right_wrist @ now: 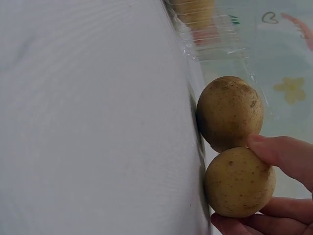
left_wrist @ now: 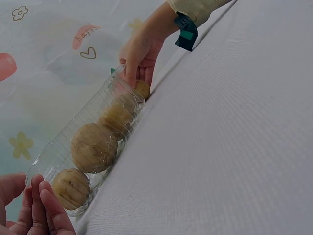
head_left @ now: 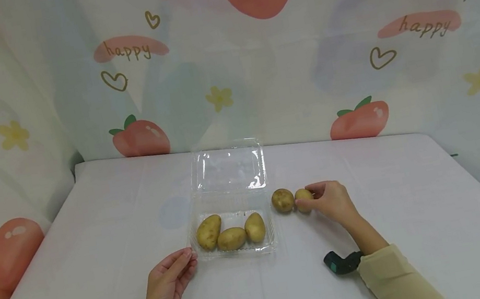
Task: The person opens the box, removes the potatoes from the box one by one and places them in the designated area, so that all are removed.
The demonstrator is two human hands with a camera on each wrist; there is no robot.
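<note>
Right hand (head_left: 332, 203) is on the small potato (right_wrist: 239, 182), thumb on one side and fingers on the other: narrow grip, pinching it. Potato looks to sit on the worktop (head_left: 111, 234), no lift to be seen. Nearly round, no clear long axis, so wrist angle probably matters little.

Key relation: small potato lies to the right of the clear container (head_left: 232, 218), with the round potato (head_left: 283, 200) in between, roughly in a row. The two look to be touching in the right wrist view; exact contact is hard to confirm from the head view. Thumb tip sits right by where they meet, so a straight leftward slide would likely bump the neighbour; going up and over looks cleaner. Right hand is clearly the nearer one to both loose potatoes.

Left hand (head_left: 167, 284) is at the container's near left corner, thumb and fingers pinching the edge, well apart from the loose pair. Lid (head_left: 230, 169) is open on the far side.

Inside: left potato (head_left: 209, 233) slants, middle potato (head_left: 232, 239) lies crosswise along the near side, right potato (head_left: 255, 228) points roughly front to back. Bare space shows behind the middle one.
</note>
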